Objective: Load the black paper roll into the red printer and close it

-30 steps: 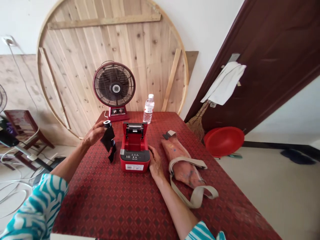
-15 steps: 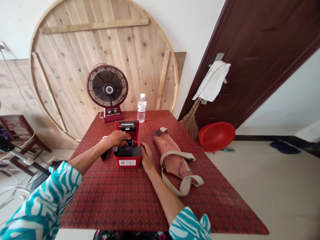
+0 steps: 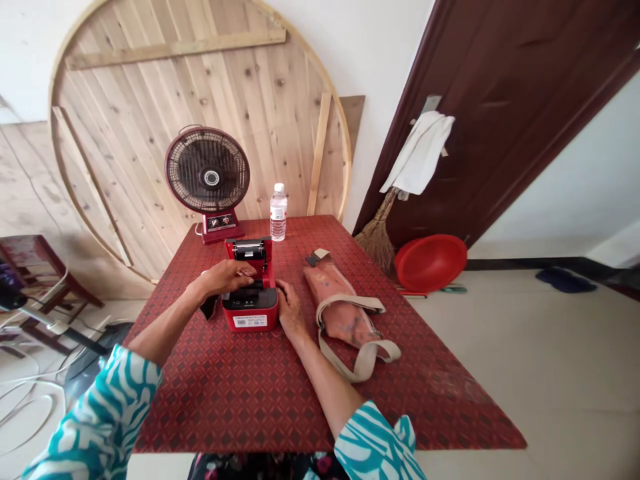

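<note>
A small red-and-black label printer (image 3: 250,319) stands on the table with its lid (image 3: 249,250) raised and a white sticker on its front. My left hand (image 3: 223,277) reaches over the printer from the left. Its curled fingers are down in the open compartment, at a black roll (image 3: 257,285) that they largely cover. Against the printer's right side lies my right hand (image 3: 291,308), its fingers bent round the rear corner and bracing it. Close by on the right is a worn pinkish pouch (image 3: 335,297) with a pale webbing strap (image 3: 367,360).
A dark red desk fan (image 3: 207,177) and a water bottle (image 3: 279,213) stand at the back of the patterned table (image 3: 240,407). Part of a black object (image 3: 209,307) shows left of the printer. Beyond the right edge are a straw broom (image 3: 377,240) and red basins (image 3: 433,263).
The black roll's pale end, visible before, is now hidden under my left hand. Black material over the printer's front top has gone from there, showing its buttons. My right hand stays at the side.
</note>
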A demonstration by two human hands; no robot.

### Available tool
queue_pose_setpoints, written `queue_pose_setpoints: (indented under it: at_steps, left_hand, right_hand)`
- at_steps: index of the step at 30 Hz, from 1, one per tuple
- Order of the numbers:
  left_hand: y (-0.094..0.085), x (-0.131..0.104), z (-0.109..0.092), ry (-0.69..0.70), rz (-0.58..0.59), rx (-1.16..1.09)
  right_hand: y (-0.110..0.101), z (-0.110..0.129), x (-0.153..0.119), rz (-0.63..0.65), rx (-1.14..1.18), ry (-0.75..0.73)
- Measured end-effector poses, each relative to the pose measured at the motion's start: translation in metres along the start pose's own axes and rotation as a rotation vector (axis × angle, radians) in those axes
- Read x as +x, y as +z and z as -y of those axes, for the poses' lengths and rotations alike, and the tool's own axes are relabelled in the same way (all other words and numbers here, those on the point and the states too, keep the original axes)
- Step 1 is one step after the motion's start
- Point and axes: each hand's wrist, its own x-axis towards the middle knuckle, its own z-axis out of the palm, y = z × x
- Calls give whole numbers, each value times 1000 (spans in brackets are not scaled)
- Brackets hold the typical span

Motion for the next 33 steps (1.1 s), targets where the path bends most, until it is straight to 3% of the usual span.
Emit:
queue_pose_setpoints:
  at_steps: [4,7,12,19,28,33]
  left_hand:
    - [10,-44,-8,52,-105,-35]
    - [25,-59,-9,162,-210,-68]
    - [42,-61,-7,260,-374,8]
    - [55,-74,-13,211,-447,229]
    - [69,-84,-14,259,-602,427]
    - [73,-87,-14,304,-638,444]
  right_hand:
    - [-1,1,0,-3,-6,2]
    - [-1,0,0,6,-11,20]
    - [-1,0,-1,0,-12,32]
    - [-1,3,-1,9,-19,23]
    - [0,-3,-2,8,10,21]
    - [-4,-5,22,-73,22,89]
